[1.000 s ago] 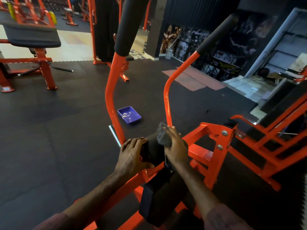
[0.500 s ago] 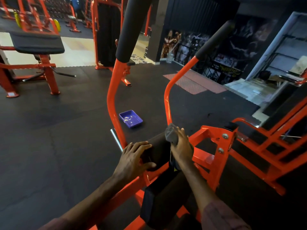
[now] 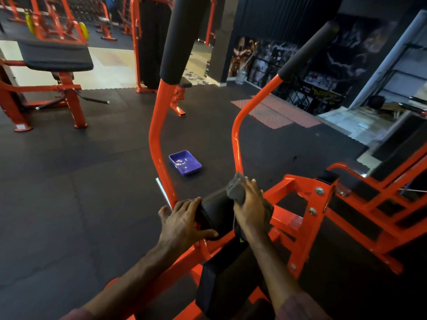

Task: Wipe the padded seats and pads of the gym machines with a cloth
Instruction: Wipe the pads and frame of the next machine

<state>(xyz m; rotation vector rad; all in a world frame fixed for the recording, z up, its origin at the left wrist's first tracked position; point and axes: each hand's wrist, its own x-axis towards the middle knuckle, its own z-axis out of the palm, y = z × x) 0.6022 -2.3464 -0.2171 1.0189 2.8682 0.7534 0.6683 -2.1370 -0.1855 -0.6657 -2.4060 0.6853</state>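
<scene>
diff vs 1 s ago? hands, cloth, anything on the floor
The right hand has slid the grey cloth a little toward the far end of the black pad, still gripping it. The left hand stays braced on the pad's left end, fingers spread slightly wider. The blue tray on the floor has not moved.
</scene>
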